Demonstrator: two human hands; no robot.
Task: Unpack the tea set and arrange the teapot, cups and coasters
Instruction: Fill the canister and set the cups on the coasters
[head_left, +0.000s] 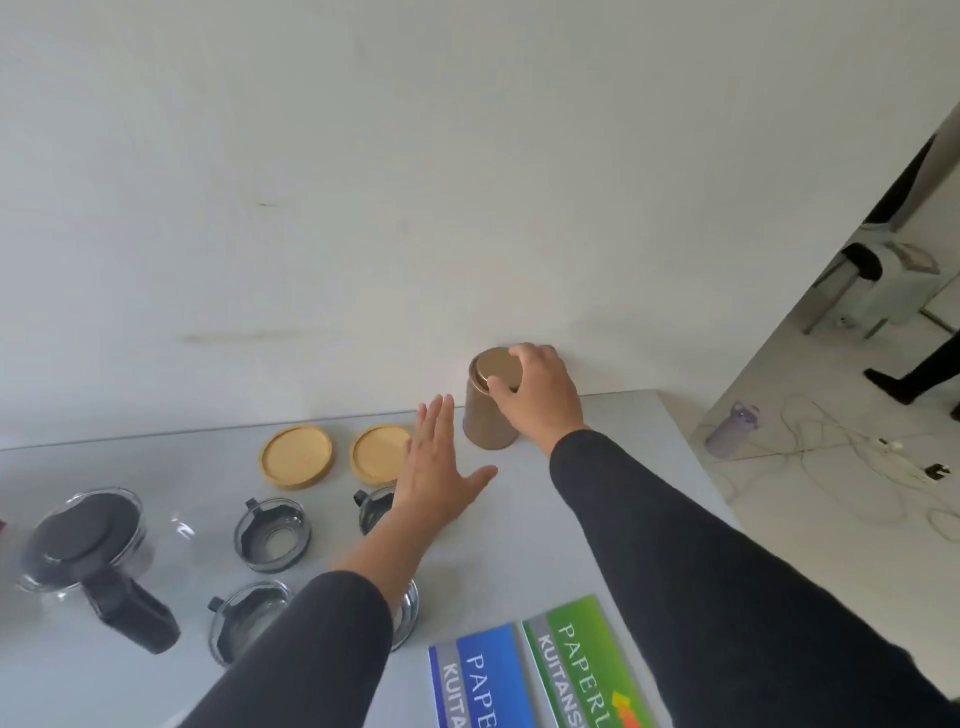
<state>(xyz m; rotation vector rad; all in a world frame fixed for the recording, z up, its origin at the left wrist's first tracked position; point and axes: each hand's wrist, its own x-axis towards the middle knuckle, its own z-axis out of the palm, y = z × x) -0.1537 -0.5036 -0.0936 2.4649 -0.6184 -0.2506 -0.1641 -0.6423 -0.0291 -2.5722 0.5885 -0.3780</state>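
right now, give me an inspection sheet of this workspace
surface: grey table against a white wall
job's things: glass teapot at left; four glass cups, two partly hidden; two wooden coasters near the wall
clutter: gold canister; two booklets
hands: right hand grips the canister's lid; left hand open, fingers straight
cables: white cable on the floor
surroundings: purple bottle on the floor

The left hand (439, 467) and its sleeve (306, 644) cover most of one glass cup (375, 506), part of a coaster (378, 451) and much of two nearer cups (249, 616), (409, 610). The right hand (537, 395) hides the canister's (485, 415) far side. Two booklets (485, 680), (587, 665) run off the bottom edge, their lettering cut short. A standing person (914, 374) is cropped at the right edge
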